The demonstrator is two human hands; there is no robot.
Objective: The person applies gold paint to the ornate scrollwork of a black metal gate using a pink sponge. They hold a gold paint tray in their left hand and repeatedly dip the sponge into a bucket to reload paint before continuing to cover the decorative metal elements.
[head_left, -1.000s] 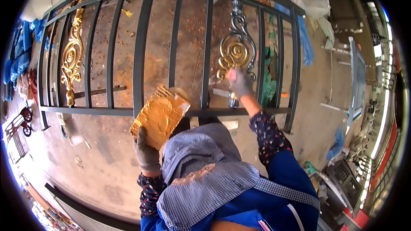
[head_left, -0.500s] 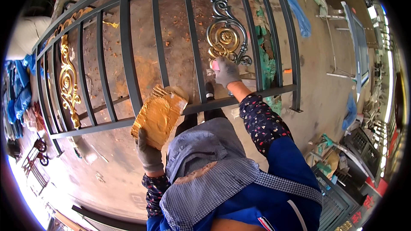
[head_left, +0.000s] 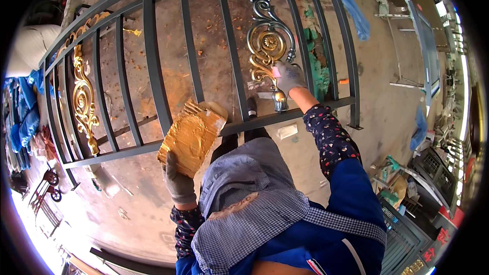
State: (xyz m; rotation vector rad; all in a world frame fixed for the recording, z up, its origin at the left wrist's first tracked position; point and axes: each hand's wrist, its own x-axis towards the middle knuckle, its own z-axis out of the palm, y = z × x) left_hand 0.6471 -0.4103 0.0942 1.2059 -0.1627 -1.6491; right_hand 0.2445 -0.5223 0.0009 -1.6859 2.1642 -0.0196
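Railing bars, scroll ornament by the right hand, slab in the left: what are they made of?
Railing bars: probably metal, satin dark grey; straight, crisp-edged, evenly sheened.
Scroll ornament: likely metal, part gold, part grey; bright highlights on the curls, though coated plastic can't be excluded.
Slab: perhaps cardboard under wet-looking gold paint; glossy smears, ridged far edge.
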